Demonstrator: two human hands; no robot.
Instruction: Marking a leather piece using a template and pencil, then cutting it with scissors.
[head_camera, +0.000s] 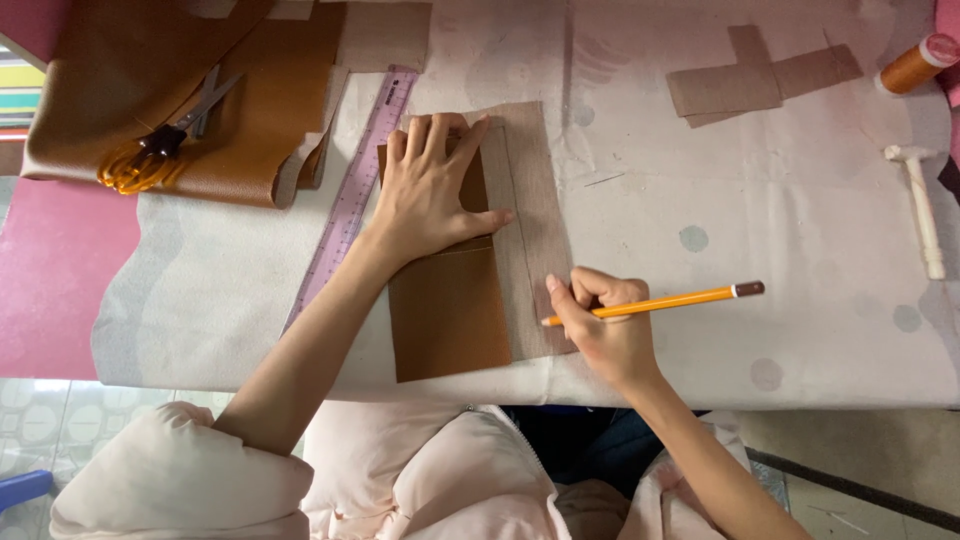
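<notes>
Cloth-covered counter (700, 180) — bearing a folded tan leather piece (150, 80), a pale purple ruler (350, 200), a grey-brown fabric rectangle (535, 200), cross-shaped fabric scraps (760, 75), a white hammer (922, 205) — plus an orange thread spool (915, 65).

Lighting looks bright and even on my feed, soft overhead light, only faint shadows under the arms, no glare, everything pretty sharp.

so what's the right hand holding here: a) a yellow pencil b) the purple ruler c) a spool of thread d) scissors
a: the right hand grips a yellow pencil with its tip at the edge of the grey-brown fabric piece, while the scissors, purple ruler and thread spool lie untouched on the table.
</notes>
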